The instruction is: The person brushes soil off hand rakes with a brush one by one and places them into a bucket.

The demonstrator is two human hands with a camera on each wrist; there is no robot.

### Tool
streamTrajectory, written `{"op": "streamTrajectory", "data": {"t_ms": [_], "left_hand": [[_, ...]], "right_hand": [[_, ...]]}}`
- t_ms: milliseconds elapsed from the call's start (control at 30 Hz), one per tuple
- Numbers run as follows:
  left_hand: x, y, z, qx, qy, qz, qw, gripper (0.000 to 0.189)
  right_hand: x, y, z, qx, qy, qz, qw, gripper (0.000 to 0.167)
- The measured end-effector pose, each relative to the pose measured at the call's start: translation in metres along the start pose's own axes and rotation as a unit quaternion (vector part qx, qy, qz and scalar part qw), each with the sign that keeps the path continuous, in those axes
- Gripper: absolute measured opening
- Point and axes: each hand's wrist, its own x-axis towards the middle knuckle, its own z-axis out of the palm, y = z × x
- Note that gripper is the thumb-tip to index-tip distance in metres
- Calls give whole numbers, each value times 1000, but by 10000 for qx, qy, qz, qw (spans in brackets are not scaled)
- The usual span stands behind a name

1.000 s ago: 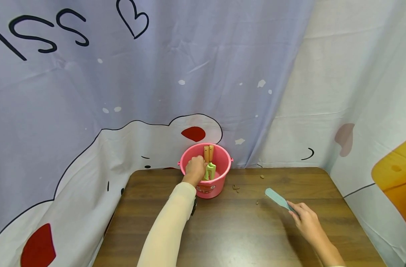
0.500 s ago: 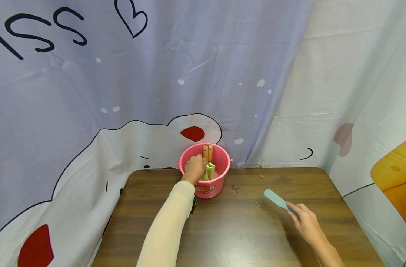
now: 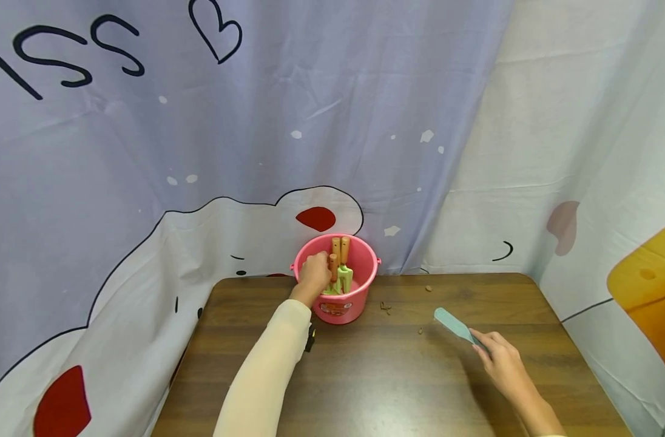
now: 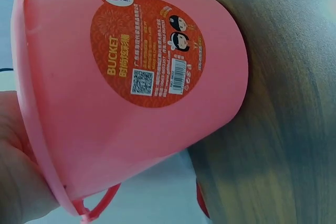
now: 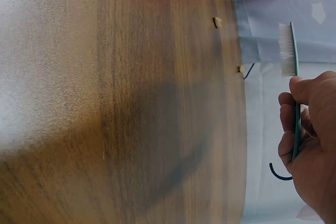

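Observation:
A pink bucket stands at the table's back edge with several garden tools with wooden handles and light green heads in it. Among them is a hand fork. My left hand is over the bucket's left side, right beside the front wooden handle, which shows along its length. Its fingertips are hidden; in the left wrist view the hand lies behind the bucket's rim. My right hand grips a light blue-green flat brush. White bristles show in the right wrist view.
Small brown scraps lie on the wooden table right of the bucket, with other bits near the back edge. A printed curtain hangs close behind the table.
My left hand has let go of the front tool and shifted slightly left, baring its wooden handle, which now leans by the others. The right hand with the brush has stayed nearly still.

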Motion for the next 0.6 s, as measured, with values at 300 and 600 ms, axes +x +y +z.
{"op": "streamTrajectory", "data": {"t_ms": [300, 600], "left_hand": [[-20, -10, -10, -696, 716, 651, 9929, 29], [-57, -29, -15, -800, 2073, 1691, 9602, 31]], "right_hand": [[-2, 2, 0, 17, -48, 66, 10000, 43], [3, 4, 0, 23, 17, 68, 10000, 42]]}}
